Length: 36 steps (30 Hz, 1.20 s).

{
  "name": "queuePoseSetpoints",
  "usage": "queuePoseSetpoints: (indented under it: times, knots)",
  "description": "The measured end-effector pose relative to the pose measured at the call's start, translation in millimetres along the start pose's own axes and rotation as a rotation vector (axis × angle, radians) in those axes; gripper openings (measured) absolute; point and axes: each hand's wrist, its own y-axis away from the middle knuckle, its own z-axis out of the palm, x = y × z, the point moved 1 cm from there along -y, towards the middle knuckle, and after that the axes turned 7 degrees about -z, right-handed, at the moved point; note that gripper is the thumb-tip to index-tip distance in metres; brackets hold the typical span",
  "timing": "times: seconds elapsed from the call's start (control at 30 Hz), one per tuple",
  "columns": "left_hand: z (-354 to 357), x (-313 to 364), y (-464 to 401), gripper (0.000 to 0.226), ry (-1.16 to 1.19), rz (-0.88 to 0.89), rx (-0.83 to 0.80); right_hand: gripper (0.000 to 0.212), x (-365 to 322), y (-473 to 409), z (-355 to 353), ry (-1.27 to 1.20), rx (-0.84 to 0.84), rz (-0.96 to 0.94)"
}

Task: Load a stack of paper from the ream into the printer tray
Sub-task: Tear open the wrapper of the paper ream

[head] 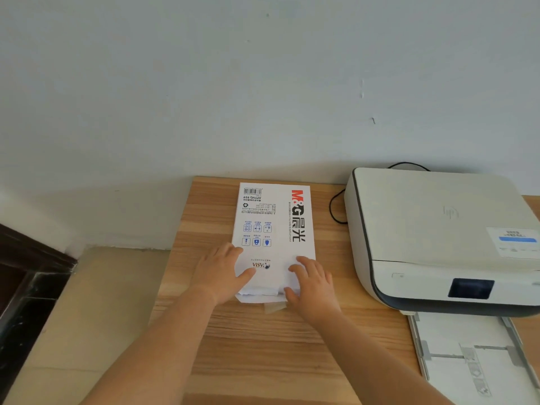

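We saw one ream (pixel 274 229) lying flat on the wooden table (pixel 263 346), its wrapper printed with a red and black logo (the print read upside down to us), with its far end close to the wall (pixel 263 83). Its near end was torn open, white sheets showing at the ragged edge. Our left hand (pixel 222 273) lay palm down on the near left corner, fingers spread loosely along the wrapper's edge and the thumb angled across the top. Our right hand (pixel 312 285) rested on the near right corner, fingers slightly curled and close together, the thumb down by the torn flap. Both forearms reached in from below. To the right stood one printer (pixel 438 229), well apart from the ream, with one tray (pixel 473 358) pulled out toward us, and one black cable (pixel 336 209) looping behind it.
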Motion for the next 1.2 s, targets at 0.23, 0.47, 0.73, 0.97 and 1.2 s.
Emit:
queuePoseSetpoints:
  times: [0.23, 0.47, 0.73, 0.97, 1.2]
  knots:
    - [8.8, -9.7, 13.4, 0.063, 0.014, -0.001, -0.023, 0.070, 13.0, 11.2, 21.7, 0.126, -0.039, 0.108]
    - [7.9, -14.7, 16.5, 0.064, 0.010, 0.024, 0.008, 0.087, 22.4, 28.8, 27.7, 0.005, 0.012, 0.338]
    - [13.9, 4.3, 11.6, 0.065, -0.048, 0.074, -0.015, 0.075, 38.5, 46.6, 26.6, -0.125, 0.003, 0.544]
    - [29.4, 28.5, 11.5, 0.067, -0.119, 0.184, -0.019, 0.071, 43.0, 53.1, 27.1, -0.144, 0.025, 0.547]
    - [48.7, 40.5, 11.0, 0.082, -0.197, 0.238, -0.042, 0.073, 42.7, 55.1, 25.1, -0.180, 0.035, 0.541]
